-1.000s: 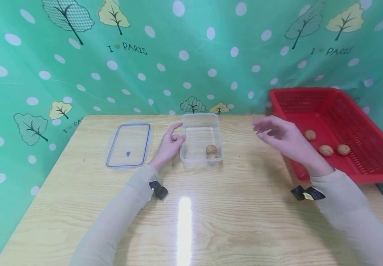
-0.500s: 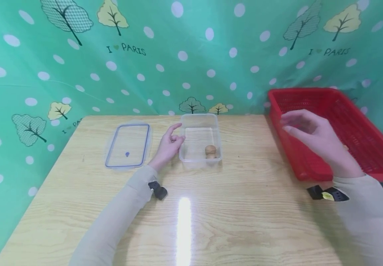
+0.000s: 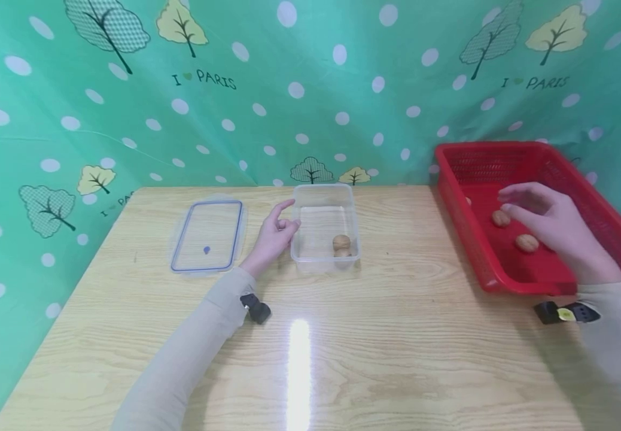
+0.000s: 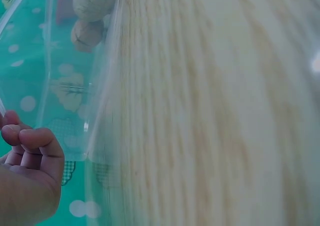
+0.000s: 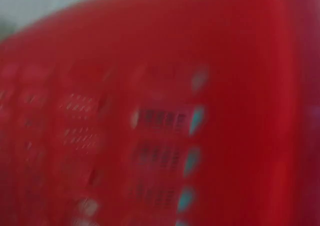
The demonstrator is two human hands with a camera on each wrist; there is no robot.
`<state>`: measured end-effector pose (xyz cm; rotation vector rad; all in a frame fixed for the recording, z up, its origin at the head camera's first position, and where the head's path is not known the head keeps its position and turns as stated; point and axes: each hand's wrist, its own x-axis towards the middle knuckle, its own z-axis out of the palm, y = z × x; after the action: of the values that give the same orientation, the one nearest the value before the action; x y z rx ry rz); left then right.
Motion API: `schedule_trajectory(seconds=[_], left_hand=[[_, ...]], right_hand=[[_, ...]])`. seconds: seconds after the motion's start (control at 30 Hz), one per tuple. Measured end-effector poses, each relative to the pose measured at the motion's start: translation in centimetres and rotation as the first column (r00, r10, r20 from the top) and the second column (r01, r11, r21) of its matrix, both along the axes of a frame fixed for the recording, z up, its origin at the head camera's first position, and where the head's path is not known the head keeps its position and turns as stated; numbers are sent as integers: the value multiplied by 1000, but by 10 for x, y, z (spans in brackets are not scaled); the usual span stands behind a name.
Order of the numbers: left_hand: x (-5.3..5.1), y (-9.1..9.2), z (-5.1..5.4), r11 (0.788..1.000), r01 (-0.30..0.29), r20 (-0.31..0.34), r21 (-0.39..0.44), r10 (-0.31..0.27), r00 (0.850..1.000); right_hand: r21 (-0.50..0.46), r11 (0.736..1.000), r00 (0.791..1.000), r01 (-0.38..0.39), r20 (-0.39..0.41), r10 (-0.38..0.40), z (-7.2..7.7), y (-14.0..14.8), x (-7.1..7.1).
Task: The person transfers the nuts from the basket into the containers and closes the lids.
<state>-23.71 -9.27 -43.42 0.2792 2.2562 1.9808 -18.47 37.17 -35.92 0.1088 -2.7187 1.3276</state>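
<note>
My left hand (image 3: 274, 238) is at the left rim of a clear plastic food container (image 3: 323, 263), its thumb and index finger on the edge. In the left wrist view its other fingers (image 4: 42, 141) look curled beside the container wall. Two walnuts (image 3: 341, 242) sit in the container's near right corner. Over the red basket (image 3: 496, 278) hovers my right hand (image 3: 558, 224), fingers loosely curved, nothing seen between them. Below and left of it lie walnuts, one (image 3: 501, 218) near the fingertips and another (image 3: 527, 243) closer. The right wrist view shows only blurred basket wall (image 5: 240, 111).
A clear lid (image 3: 208, 236) with a blue seal lies flat left of the container. Behind the wooden table (image 3: 375, 335) hangs a green dotted curtain (image 3: 267, 72). Another walnut (image 3: 468, 201) peeks out by the basket's left wall.
My right hand has moved right, from beside the basket's left wall to over its inside. The left hand and container stay in place.
</note>
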Motion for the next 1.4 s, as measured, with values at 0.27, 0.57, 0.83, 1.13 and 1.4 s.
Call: schedule_trajectory(seconds=[0.27, 0.57, 0.83, 1.13, 1.4], left_hand=[[-9, -1, -16, 1000, -15, -16, 10, 15, 1000], [2, 1, 3, 1000, -20, 14, 2, 20, 1000], [-14, -3, -23, 1000, -21, -9, 17, 21, 1000], [-15, -1, -28, 999, -32, -53, 4, 32, 998], [-16, 1, -29, 1000, -26, -57, 14, 27, 998]], right_hand=[[80, 995, 997, 61, 47, -64, -21, 31, 2], [149, 981, 988, 127, 67, -138, -29, 50, -6], [182, 971, 976, 154, 124, -178, -40, 75, -13], [212, 968, 957, 135, 226, -182, -45, 97, -15], [259, 965, 937, 31, 327, -118, -43, 108, -14]])
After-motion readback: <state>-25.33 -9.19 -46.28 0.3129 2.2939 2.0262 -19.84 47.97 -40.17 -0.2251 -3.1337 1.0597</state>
